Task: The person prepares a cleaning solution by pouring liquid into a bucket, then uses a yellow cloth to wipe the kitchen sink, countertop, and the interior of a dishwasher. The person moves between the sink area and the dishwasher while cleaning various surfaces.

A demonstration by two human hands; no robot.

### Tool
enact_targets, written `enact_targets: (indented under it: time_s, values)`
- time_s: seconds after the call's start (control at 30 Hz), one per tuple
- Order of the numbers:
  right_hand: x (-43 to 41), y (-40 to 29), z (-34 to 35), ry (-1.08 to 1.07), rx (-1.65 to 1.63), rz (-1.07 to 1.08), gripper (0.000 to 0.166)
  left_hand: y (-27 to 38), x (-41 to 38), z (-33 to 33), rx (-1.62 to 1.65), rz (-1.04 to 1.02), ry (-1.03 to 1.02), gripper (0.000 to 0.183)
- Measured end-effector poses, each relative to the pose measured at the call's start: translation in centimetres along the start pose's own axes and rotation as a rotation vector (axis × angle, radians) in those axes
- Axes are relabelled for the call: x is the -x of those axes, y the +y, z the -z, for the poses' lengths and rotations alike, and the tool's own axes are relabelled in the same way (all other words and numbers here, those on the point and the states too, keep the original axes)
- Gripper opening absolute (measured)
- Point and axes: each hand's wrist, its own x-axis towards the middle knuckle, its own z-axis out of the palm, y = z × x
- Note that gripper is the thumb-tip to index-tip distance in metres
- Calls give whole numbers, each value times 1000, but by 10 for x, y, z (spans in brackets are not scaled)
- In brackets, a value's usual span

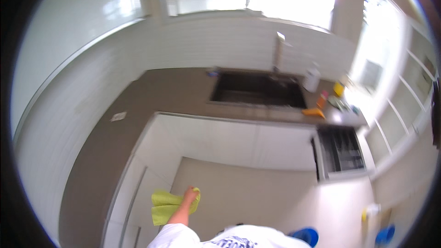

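My left hand (190, 195) grips a yellow-green cloth (167, 204), which hangs spread out to the left beneath my forearm. Hand and cloth are above the floor, beside the white cabinet fronts (151, 165) on the left. My right hand is out of view. Before me runs an L-shaped brown countertop (179, 88) with a dark sink (255, 89) set into it. A tall faucet (278, 53) rises behind the sink.
Right of the sink stand a white bottle (311, 78), an orange bottle (322, 100) and an orange object (313, 112). A drawer (341, 155) sticks out at the right. Blue buckets (306, 237) stand low on the right. A socket plate (119, 116) lies at left.
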Motion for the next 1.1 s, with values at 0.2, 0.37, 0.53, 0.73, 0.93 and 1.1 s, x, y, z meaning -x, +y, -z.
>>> enact_targets:
  time_s: [0.2,0.37,0.53,0.73,0.93,1.1]
  values:
    - [33,-162,58,319,-205,509,34,125,13,22,251,31,-418,44]
    - [69,-235,146,345,-261,521,27,327,86,-20,408,-400,-948,53]
    - [53,-138,189,710,-917,601,35,500,210,-36,246,-1063,-1803,62]
    - [81,-57,299,1130,-1590,569,42,514,152,-135,696,-390,-2033,43]
    - [48,-12,386,1354,-1519,470,49,533,46,-287,440,-29,-1139,56]
    - [3,-12,454,1469,-535,466,45,582,-38,-423,310,-111,-688,84]
